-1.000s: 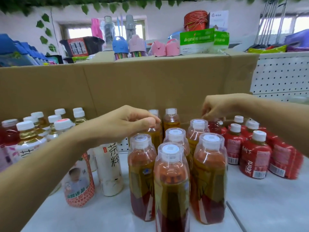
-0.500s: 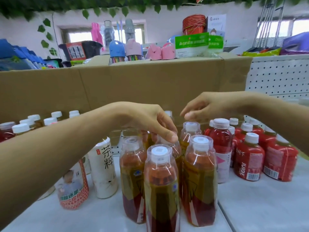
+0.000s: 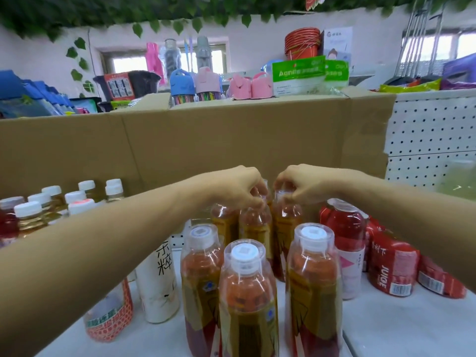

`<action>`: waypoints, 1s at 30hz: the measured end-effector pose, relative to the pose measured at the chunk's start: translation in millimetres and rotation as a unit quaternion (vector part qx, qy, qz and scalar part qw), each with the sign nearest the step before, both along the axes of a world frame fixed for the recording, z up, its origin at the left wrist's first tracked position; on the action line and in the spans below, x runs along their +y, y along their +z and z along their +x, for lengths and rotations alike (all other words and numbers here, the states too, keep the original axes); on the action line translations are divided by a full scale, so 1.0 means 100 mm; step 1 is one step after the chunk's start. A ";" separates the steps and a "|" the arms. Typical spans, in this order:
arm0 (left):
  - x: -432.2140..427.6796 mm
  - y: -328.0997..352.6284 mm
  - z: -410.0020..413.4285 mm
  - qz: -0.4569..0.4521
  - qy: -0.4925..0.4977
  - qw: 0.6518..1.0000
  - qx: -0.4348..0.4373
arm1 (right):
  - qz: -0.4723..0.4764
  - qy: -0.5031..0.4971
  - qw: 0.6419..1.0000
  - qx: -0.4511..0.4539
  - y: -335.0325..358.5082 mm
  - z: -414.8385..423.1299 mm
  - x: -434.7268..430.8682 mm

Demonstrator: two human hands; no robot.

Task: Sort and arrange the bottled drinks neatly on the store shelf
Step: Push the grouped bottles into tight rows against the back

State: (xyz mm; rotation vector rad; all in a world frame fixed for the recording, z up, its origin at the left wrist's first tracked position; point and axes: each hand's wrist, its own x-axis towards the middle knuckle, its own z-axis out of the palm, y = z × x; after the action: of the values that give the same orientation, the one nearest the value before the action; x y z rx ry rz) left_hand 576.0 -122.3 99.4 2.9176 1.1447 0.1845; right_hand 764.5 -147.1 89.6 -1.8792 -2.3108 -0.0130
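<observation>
left hand (image 3: 238,189) pinching rear bottle (image 3: 255,229), right hand (image 3: 300,186) (neighbouring bottle (image 3: 288,224))

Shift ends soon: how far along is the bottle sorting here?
Done: amber bottles cluster centrally, red juice bottles sit right. In hand: the left hand and right hand each pinch the cap of a back-row amber bottle. Left: the white bottle and the pink-labelled bottle stand beside other kinds, likely unsorted.

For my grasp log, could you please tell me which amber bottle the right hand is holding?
The rear-right amber bottle beside the red bottle: the right hand pinches its cap; the left hand grips the middle rear one.
</observation>
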 end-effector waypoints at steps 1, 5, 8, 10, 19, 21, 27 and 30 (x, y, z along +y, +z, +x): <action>0.03 -0.01 0.02 0.004 0.002 1.000 0.004 | 0.001 -0.003 1.000 0.011 -0.02 0.01 0.04; 0.02 -0.04 0.02 0.021 0.004 1.000 0.023 | -0.001 0.003 0.999 0.043 -0.08 0.00 0.04; -0.09 -0.03 -0.12 0.013 0.009 1.000 -0.007 | -0.002 -0.013 1.000 0.023 -0.12 0.03 -0.11; -0.24 -0.05 -0.28 -0.001 0.000 0.996 -0.090 | 0.003 -0.013 0.998 0.061 -0.14 0.02 -0.34; -1.34 -1.18 -0.76 -0.119 0.080 0.830 -0.539 | 0.055 0.080 0.849 0.519 -0.92 -0.21 -1.33; -1.50 -1.51 -0.75 -0.156 0.104 0.831 -0.524 | 0.051 0.041 0.852 0.519 -1.23 -0.34 -1.50; -1.43 -1.86 -0.71 -0.148 0.164 0.861 -0.458 | 0.061 -0.007 0.848 0.527 -1.78 -0.48 -1.47; -1.26 -1.84 -0.66 -0.143 0.161 0.870 -0.444 | 0.070 -0.017 0.847 0.527 -1.82 -0.48 -1.30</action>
State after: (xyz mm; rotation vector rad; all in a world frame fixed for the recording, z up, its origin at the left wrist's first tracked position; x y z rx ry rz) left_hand 509.7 -248.3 -84.2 1.9341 1.2683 1.1010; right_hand 716.5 -277.1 -91.9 -1.2986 -1.4400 0.6523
